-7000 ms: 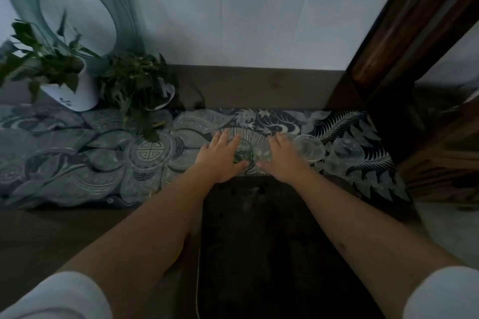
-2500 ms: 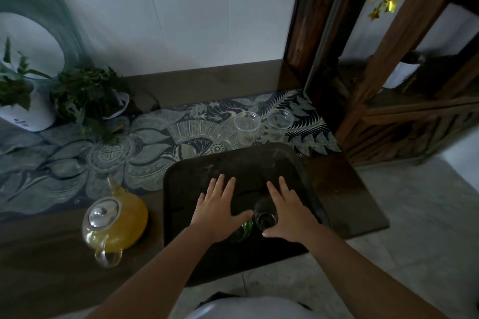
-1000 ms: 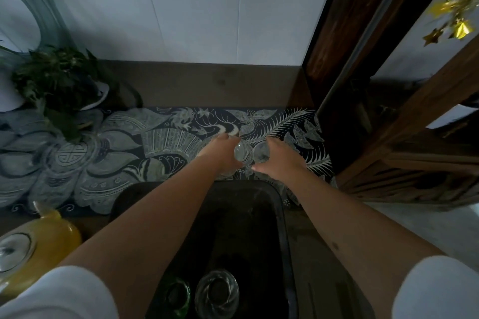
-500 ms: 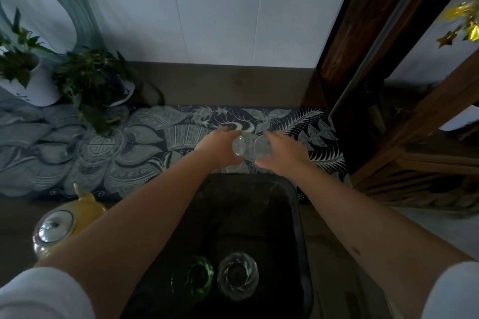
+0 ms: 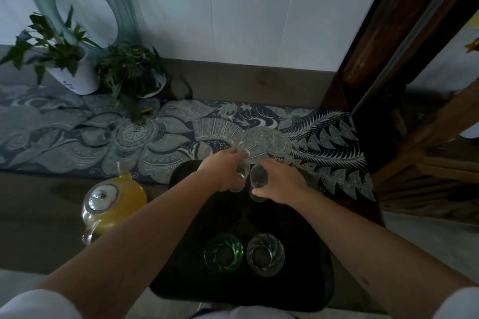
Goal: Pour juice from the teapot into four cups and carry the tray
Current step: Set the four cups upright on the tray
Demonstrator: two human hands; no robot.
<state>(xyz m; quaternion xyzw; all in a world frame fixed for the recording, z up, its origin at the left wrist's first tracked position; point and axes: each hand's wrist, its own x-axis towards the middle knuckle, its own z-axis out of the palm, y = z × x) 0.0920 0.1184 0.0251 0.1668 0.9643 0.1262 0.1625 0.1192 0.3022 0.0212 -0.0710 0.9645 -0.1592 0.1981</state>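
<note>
A black tray [image 5: 305, 290] lies on the dark table in front of me. A green glass cup [image 5: 223, 252] and a clear ribbed cup [image 5: 265, 254] stand side by side at its near end. My left hand [image 5: 225, 173] grips a clear cup [image 5: 242, 175] over the tray's far end. Beside it, my right hand [image 5: 278, 184] grips another clear cup [image 5: 258, 184]; the two cups nearly touch. A glass teapot [image 5: 112, 202] with a metal lid, full of orange juice, stands left of the tray.
A patterned blue-grey runner [image 5: 160, 134] crosses the table behind the tray. Two potted plants [image 5: 67, 59] [image 5: 132, 75] stand at the back left against a white wall. A dark wooden frame [image 5: 404, 41] rises at the right.
Both hands have pulled back from the runner toward me with a clear cup each, and now hold them over the tray's far end. The view has tilted down.
</note>
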